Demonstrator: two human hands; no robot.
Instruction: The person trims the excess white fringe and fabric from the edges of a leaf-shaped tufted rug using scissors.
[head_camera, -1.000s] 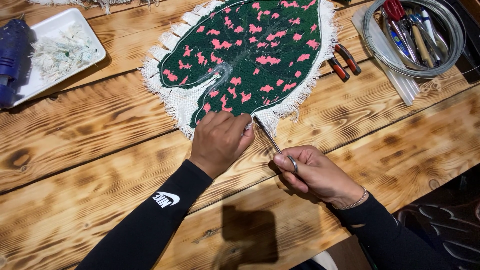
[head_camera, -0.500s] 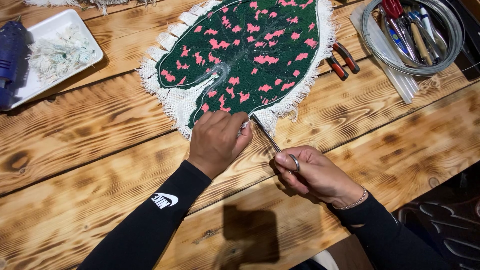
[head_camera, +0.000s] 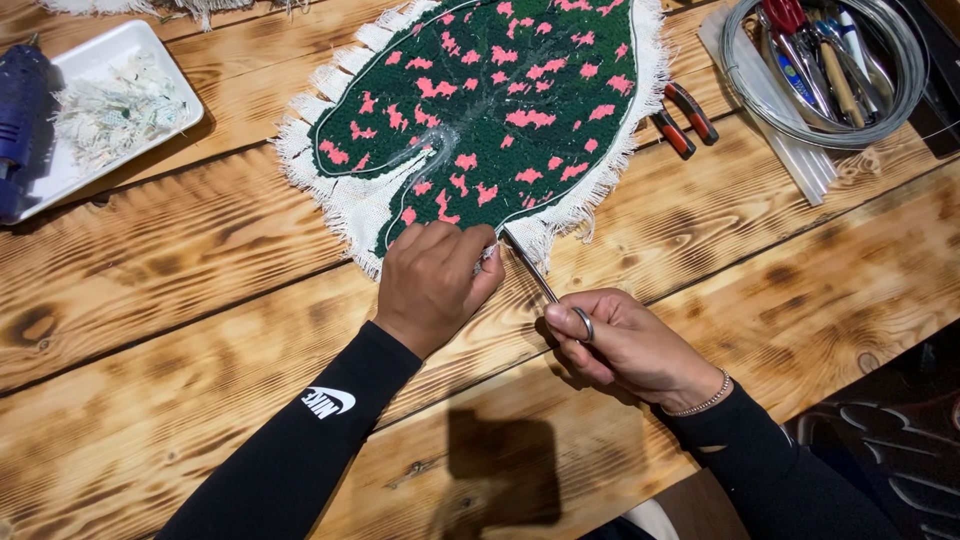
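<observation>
Head view: one leaf rug (head_camera: 480, 110), left hand (head_camera: 437, 280) pinching its white fringe, right hand (head_camera: 625, 345) gripping one pair of scissors (head_camera: 545, 287).

One head-worn camera looks steeply down, close over the wooden table (head_camera: 200, 260); the person's forearms enter from the near edge.

Green leaf-shaped rug (head_camera: 500, 110), pink-flecked, white-fringed; thin scissors (head_camera: 535, 275) at its edge.
</observation>
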